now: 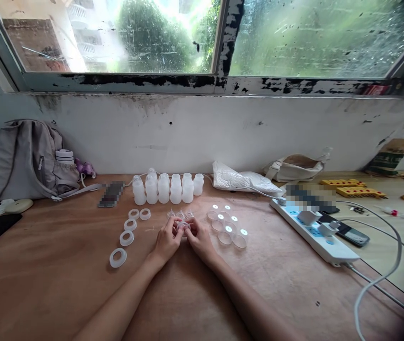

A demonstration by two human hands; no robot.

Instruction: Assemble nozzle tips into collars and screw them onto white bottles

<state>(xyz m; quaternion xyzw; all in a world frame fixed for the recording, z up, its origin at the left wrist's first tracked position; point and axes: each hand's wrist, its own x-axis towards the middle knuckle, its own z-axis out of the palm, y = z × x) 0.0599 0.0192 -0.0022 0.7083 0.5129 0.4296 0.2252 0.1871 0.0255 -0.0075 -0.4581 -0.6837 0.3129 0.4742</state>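
2 hands meet over the middle of the table [184, 303], fingers curled and thumbs drawn in, pinching a small translucent ring [183, 225] between them. The left hand [168, 238] closes on its left side and the right hand [199, 237] on its right; the fingertips nearly meet, and the gap at each grip is no wider than the piece. The held ring is pale, cloudy and rounded, though the fingers hide much of it, so its full shape and whatever may sit inside it cannot be told. It sits roughly midway between the left and right edges of the table, nearer the back edge than the front.

Just beyond the fingers are 3 clear teats [179, 214], each with a thin tip pointing up. To the left, 5 loose white rings [118, 265] lie in a bent line running from the back edge towards the front left corner. To the right stand 6 clear covers [239, 240] in a close cluster, with 6 small white discs [228, 228] showing at them — 1 to each, as far as can be seen. Along the back edge is a group of frosted white bottles [175, 190]; 6 can be counted, waisted in shape and standing upright. Near the right edge a white power strip [312, 232] lies slantwise — 2 plugs [309, 217] are in it.
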